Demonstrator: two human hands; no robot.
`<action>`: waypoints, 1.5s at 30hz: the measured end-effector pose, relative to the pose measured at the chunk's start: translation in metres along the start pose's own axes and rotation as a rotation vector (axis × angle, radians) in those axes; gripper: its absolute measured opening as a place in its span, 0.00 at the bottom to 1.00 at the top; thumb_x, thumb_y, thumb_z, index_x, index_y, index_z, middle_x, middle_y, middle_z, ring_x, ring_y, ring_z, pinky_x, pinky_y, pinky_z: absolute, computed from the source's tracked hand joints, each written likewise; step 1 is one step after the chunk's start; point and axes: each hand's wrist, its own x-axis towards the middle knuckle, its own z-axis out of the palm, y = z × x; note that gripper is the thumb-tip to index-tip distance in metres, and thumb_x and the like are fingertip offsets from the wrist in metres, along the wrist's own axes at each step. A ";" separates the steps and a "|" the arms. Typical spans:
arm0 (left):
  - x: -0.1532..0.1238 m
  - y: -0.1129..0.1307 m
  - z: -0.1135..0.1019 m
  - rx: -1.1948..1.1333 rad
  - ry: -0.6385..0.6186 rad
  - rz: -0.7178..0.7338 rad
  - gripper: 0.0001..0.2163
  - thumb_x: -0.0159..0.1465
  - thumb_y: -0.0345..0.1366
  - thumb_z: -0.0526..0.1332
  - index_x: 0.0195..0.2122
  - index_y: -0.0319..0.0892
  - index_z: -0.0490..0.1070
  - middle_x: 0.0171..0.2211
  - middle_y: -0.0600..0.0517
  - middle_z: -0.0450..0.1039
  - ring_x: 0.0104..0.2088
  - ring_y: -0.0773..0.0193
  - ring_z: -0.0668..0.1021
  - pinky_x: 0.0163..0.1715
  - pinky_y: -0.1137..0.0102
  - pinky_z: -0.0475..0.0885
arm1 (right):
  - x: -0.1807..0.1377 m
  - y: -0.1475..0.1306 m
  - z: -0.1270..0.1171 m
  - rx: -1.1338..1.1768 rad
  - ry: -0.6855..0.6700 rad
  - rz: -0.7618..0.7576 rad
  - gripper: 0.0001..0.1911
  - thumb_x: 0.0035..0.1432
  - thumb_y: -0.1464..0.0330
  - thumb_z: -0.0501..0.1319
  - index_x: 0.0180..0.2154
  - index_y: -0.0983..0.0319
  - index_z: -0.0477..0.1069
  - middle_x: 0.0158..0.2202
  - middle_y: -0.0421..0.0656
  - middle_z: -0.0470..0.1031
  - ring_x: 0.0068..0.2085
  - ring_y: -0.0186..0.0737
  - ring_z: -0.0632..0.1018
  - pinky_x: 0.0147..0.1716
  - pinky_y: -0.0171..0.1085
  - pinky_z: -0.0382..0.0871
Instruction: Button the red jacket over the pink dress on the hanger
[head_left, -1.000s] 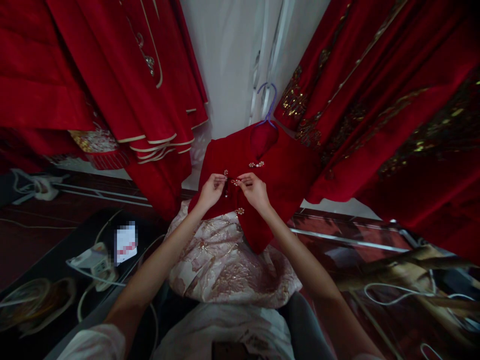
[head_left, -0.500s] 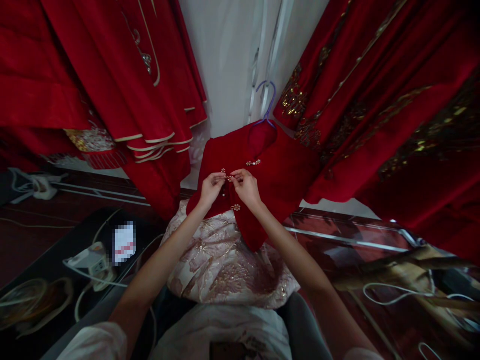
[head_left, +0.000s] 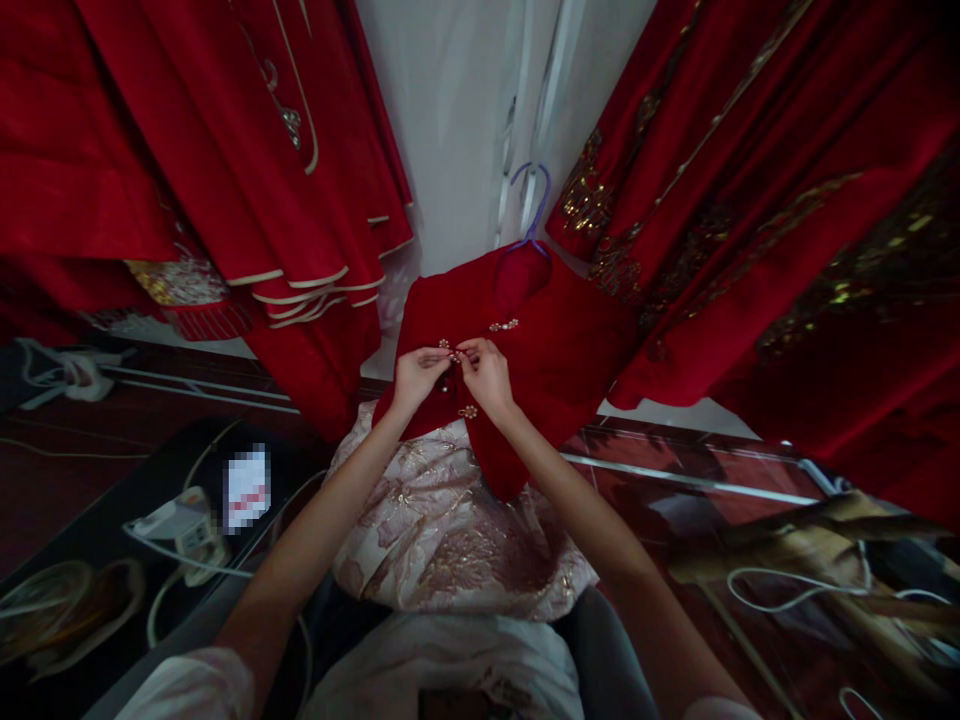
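A red jacket (head_left: 581,345) on a purple hanger (head_left: 537,205) lies across my lap, over a pale pink brocade cloth (head_left: 442,530). My left hand (head_left: 421,378) and my right hand (head_left: 486,376) meet at its front opening, fingertips pinched on a small jewelled clasp (head_left: 454,356) between them. The fingers partly cover this clasp, so I cannot tell whether it is fastened. Another ornate clasp (head_left: 504,326) sits nearer the collar, joined across the front. A flower-shaped clasp half (head_left: 468,412) shows on the lower edge, below my right hand.
Red garments with pale trim (head_left: 300,200) hang at the left, and gold-embroidered red garments (head_left: 750,230) at the right. A black surface (head_left: 300,455) on the left bears a white power strip (head_left: 191,530) and cords. Wooden pieces and a white cable (head_left: 795,600) lie at right.
Both hands stay pinched at the same clasp, with only a slight shift of the fingers. The view has moved very little.
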 end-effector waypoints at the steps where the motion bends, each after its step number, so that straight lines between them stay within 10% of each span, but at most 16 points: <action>1: 0.001 0.001 -0.001 0.015 -0.004 0.004 0.09 0.48 0.33 0.69 0.31 0.36 0.78 0.31 0.47 0.80 0.31 0.63 0.80 0.41 0.65 0.75 | -0.001 0.000 0.000 -0.003 0.002 -0.001 0.07 0.58 0.75 0.56 0.38 0.62 0.70 0.37 0.45 0.72 0.35 0.36 0.75 0.40 0.36 0.71; 18: 0.018 0.003 -0.004 0.002 -0.200 -0.070 0.12 0.47 0.37 0.70 0.31 0.37 0.75 0.28 0.50 0.77 0.28 0.66 0.77 0.36 0.68 0.74 | 0.001 0.003 0.000 -0.016 0.028 0.000 0.07 0.59 0.73 0.55 0.37 0.62 0.71 0.38 0.45 0.73 0.37 0.37 0.75 0.42 0.36 0.72; 26: -0.026 -0.031 0.015 0.108 0.237 0.173 0.06 0.62 0.34 0.55 0.38 0.41 0.68 0.37 0.49 0.74 0.35 0.66 0.76 0.39 0.70 0.71 | -0.029 0.002 -0.038 0.182 -0.147 0.162 0.09 0.60 0.70 0.56 0.41 0.61 0.73 0.41 0.43 0.79 0.40 0.35 0.80 0.40 0.34 0.75; 33: -0.050 -0.038 0.016 0.273 0.306 0.148 0.11 0.65 0.35 0.49 0.31 0.42 0.69 0.31 0.52 0.74 0.31 0.67 0.75 0.36 0.73 0.67 | -0.066 0.007 -0.070 0.063 -0.352 0.295 0.08 0.61 0.69 0.56 0.38 0.61 0.73 0.30 0.41 0.78 0.30 0.34 0.79 0.31 0.32 0.72; 45: -0.056 -0.041 0.011 0.216 0.260 0.073 0.08 0.63 0.38 0.54 0.27 0.43 0.65 0.22 0.56 0.69 0.24 0.68 0.73 0.28 0.76 0.67 | -0.085 -0.001 -0.018 -0.317 -0.246 0.250 0.10 0.49 0.74 0.61 0.36 0.62 0.65 0.35 0.45 0.72 0.34 0.39 0.74 0.37 0.37 0.68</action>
